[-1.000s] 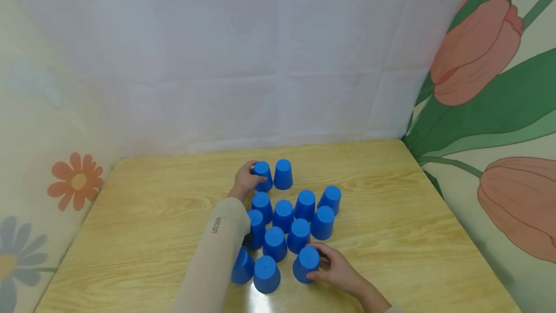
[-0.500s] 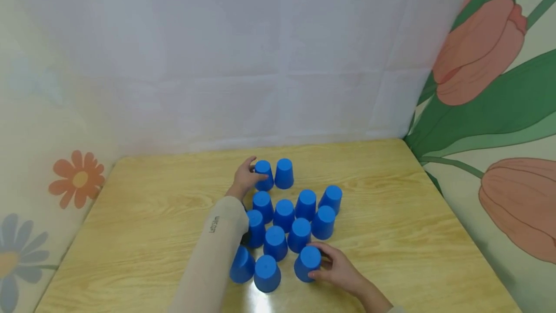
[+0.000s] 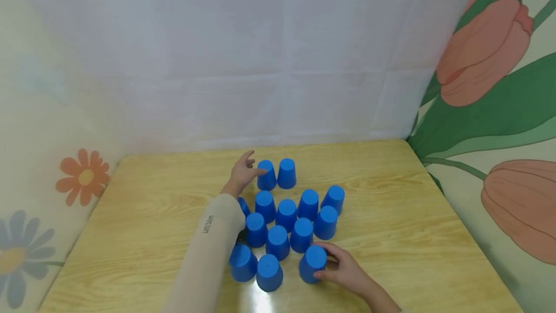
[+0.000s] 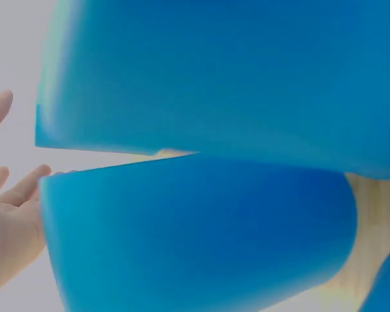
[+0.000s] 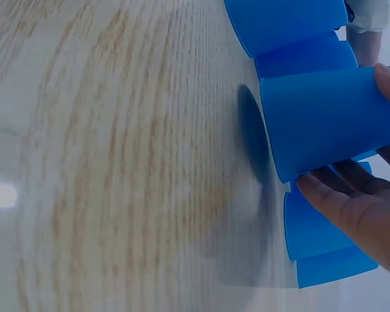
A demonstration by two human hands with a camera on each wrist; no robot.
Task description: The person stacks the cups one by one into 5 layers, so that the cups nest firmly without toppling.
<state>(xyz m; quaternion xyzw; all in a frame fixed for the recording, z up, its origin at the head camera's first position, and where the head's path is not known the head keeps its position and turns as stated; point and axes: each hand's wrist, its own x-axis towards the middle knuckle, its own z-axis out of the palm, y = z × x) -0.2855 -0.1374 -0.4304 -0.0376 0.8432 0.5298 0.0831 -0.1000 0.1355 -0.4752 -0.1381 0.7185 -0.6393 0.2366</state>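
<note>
Blue plastic cups stand upside down in a cluster on the wooden table. At the far end, my left hand [image 3: 242, 173] has its fingers spread beside a back-row cup [image 3: 267, 177]. Its thumb overlaps that cup's left side. In the left wrist view, two large cups hide part of the left hand [image 4: 13, 237]. Near the front, my right hand [image 3: 345, 272] grips an inverted cup [image 3: 312, 265], thumb on one side and fingers around the other. From the right wrist, this cup [image 5: 325, 120] appears with its rim close over the tabletop.
Beside the left-hand cup stands another back-row cup [image 3: 286, 175]. Several more inverted cups, among them a middle one [image 3: 277, 244], fill the space between the hands. My left sleeve [image 3: 204, 255] passes beside the left cups. A white cloth [image 3: 278, 62] hangs behind the table [image 3: 143, 192].
My left hand has loosened from the back cup and drawn left, its fingers spreading. A cup beside the left wrist has come into view. My right hand keeps its cup, shifted slightly right.
</note>
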